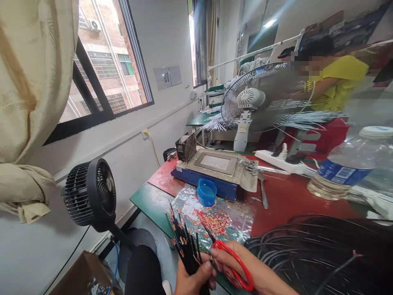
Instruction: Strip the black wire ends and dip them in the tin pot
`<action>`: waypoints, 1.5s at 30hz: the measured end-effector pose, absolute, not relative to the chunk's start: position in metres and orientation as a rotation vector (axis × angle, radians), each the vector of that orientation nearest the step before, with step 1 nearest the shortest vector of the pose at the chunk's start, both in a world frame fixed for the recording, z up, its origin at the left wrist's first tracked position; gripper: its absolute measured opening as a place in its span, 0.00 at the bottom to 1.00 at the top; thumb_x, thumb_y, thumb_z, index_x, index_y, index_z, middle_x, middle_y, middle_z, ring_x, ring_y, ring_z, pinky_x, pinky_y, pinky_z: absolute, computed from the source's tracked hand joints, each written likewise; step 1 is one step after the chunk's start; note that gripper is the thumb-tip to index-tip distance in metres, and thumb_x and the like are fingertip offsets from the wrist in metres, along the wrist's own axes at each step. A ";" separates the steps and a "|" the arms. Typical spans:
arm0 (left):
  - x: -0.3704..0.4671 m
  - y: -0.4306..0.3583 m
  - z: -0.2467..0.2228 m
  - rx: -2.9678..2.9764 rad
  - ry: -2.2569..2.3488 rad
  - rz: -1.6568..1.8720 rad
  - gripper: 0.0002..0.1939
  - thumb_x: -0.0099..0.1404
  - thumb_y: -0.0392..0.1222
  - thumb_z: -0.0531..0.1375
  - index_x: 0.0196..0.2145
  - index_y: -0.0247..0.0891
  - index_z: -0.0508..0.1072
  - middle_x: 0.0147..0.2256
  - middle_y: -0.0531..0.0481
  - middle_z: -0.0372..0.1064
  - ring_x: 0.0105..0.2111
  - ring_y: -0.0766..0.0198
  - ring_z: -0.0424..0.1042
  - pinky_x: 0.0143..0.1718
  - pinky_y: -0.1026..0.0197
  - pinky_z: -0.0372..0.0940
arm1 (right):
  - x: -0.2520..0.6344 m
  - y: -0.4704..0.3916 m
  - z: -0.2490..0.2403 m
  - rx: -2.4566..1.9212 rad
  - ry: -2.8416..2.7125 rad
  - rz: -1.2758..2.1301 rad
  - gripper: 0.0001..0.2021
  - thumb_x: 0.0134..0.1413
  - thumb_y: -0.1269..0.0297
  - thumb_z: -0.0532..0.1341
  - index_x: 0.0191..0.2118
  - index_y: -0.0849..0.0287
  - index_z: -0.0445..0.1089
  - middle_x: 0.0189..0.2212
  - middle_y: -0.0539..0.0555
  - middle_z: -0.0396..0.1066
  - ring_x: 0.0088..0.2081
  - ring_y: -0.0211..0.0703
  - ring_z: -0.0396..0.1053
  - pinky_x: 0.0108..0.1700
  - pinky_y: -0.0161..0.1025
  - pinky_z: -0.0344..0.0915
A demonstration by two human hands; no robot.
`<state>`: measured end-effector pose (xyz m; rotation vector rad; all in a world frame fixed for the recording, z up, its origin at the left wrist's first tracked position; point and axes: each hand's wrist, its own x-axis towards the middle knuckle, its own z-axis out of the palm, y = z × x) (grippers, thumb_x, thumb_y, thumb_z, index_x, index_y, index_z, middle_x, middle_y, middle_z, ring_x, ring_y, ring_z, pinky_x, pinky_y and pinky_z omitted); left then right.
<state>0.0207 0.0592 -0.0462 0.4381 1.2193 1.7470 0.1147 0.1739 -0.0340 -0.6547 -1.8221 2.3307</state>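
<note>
At the bottom centre my left hand [193,276] is wrapped round a bundle of black cables [188,250], whose stripped ends show short red and pale wires pointing up. Just right of it, my right hand [233,262] holds red-handled scissors [235,258], with the dark blades pointing up and left beside the cable ends. Beyond both hands lies a clear plastic sheet [242,223] strewn with small red and yellow clippings [215,221]. A round blue container [206,192] stands at the sheet's far edge.
A blue heating unit [202,180] with a small fan [186,147] sits behind the sheet. Coiled black cable [294,250] fills the lower right, near a large bottle [340,170] and power strip [278,162]. A black fan [92,194] stands left; a person in yellow [340,82] sits beyond.
</note>
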 end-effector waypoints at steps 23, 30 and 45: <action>0.019 0.056 -0.049 0.543 1.223 1.749 0.16 0.42 0.50 0.69 0.21 0.33 0.77 0.17 0.50 0.68 0.16 0.73 0.63 0.19 0.67 0.56 | 0.117 0.172 -0.031 -0.796 -1.909 2.312 0.26 0.38 0.38 0.61 0.17 0.60 0.62 0.08 0.43 0.54 0.11 0.26 0.48 0.15 0.29 0.43; 0.014 0.056 -0.051 0.585 1.222 1.710 0.18 0.45 0.53 0.67 0.21 0.32 0.76 0.16 0.51 0.65 0.17 0.72 0.62 0.21 0.66 0.55 | 0.118 0.173 -0.035 -0.752 -1.908 2.299 0.29 0.40 0.35 0.59 0.17 0.61 0.63 0.08 0.43 0.55 0.11 0.26 0.49 0.15 0.30 0.43; 0.003 0.044 -0.056 0.036 1.125 1.744 0.17 0.40 0.47 0.70 0.27 0.33 0.75 0.19 0.52 0.69 0.17 0.71 0.62 0.21 0.64 0.54 | 0.121 0.168 -0.024 -0.038 -2.133 0.585 0.08 0.59 0.67 0.55 0.32 0.60 0.71 0.20 0.50 0.69 0.22 0.35 0.66 0.26 0.32 0.61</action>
